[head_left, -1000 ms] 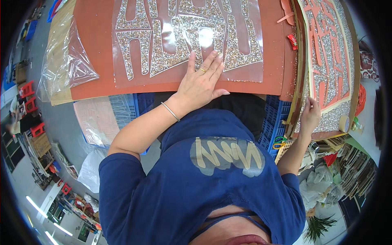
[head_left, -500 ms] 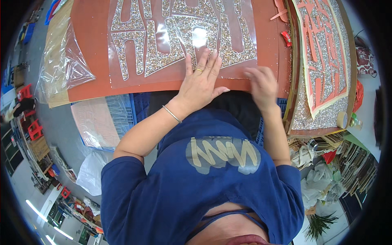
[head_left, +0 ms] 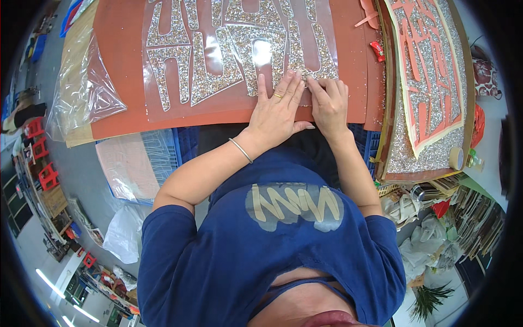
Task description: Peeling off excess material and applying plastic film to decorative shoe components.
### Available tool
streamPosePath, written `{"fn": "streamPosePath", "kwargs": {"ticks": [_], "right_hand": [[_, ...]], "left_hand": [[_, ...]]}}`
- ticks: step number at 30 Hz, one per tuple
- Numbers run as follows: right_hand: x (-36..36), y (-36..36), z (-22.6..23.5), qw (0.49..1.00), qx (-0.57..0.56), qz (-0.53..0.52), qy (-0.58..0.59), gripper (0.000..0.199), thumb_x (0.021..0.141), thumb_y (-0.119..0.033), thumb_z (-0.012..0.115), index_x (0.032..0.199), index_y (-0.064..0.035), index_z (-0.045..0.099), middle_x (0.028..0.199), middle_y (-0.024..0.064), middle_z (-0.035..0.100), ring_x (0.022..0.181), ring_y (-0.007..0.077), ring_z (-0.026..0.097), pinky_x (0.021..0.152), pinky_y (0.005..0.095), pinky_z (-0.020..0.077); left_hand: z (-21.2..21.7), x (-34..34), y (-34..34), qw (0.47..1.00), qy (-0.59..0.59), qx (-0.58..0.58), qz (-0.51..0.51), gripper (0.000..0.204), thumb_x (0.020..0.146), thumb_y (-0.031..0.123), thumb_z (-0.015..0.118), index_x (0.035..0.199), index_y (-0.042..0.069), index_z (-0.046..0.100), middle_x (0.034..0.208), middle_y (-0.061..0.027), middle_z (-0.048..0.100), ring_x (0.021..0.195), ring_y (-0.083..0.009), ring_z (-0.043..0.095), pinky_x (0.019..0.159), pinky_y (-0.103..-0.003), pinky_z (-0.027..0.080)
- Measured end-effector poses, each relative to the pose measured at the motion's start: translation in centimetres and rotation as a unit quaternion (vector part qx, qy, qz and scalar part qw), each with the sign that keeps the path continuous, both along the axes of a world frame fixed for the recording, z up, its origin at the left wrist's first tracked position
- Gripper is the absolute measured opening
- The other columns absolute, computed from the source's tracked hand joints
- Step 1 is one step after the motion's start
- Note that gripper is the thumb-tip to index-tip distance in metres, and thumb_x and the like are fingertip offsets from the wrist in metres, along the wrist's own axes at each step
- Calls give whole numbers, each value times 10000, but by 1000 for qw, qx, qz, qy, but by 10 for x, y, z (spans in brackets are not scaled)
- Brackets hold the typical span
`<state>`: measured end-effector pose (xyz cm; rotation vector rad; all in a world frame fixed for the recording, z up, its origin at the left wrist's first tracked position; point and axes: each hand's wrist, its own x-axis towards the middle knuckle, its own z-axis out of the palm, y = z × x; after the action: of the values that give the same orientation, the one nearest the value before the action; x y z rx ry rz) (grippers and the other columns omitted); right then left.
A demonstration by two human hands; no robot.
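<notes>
A clear plastic sheet [head_left: 180, 103] with large silver glitter shapes [head_left: 218, 60] lies on an orange-brown board [head_left: 117, 49] in front of me. My left hand [head_left: 275, 109] presses flat on the sheet's lower right part, fingers spread, with a ring and a thin bracelet on the wrist. Right beside it, my right hand [head_left: 328, 101] rests on the same area, its fingertips curled at the edge of a glitter shape. Both hands touch each other at the sheet's near edge.
A crumpled clear plastic bag [head_left: 81, 92] lies at the board's left. A second board with orange shapes on glitter [head_left: 430, 92] stands at the right, a tape roll [head_left: 456, 158] beside it. Blue crates [head_left: 180, 144] sit under the table edge. Clutter and bags fill the lower right.
My right hand has come from the right-hand board across to the glitter sheet and now sits next to my left hand. The left hand has stayed pressed on the sheet.
</notes>
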<state>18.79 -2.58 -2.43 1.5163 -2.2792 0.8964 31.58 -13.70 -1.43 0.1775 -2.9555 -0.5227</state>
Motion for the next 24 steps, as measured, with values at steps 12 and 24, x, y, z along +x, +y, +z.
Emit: {"fn": "streamPosePath", "kwargs": {"ticks": [12, 24], "right_hand": [[-62, 175, 42, 908, 136, -392, -56, 148, 863, -117, 623, 988, -60, 677, 860, 117, 615, 772, 293, 612, 734, 374, 491], [-39, 75, 42, 988, -15, -130, -79, 84, 811, -23, 642, 887, -52, 665, 860, 107, 617, 799, 275, 598, 702, 373, 486]], "left_hand": [[-2, -35, 8, 998, 20, -26, -45, 939, 765, 675, 504, 1367, -37, 394, 1496, -158, 292, 1432, -256, 150, 1060, -675, 78], [2, -18, 8, 1000, -3, -15, -19, 932, 772, 664, 513, 1368, -42, 389, 1501, -165, 277, 1443, -268, 111, 1068, -668, 67]]}}
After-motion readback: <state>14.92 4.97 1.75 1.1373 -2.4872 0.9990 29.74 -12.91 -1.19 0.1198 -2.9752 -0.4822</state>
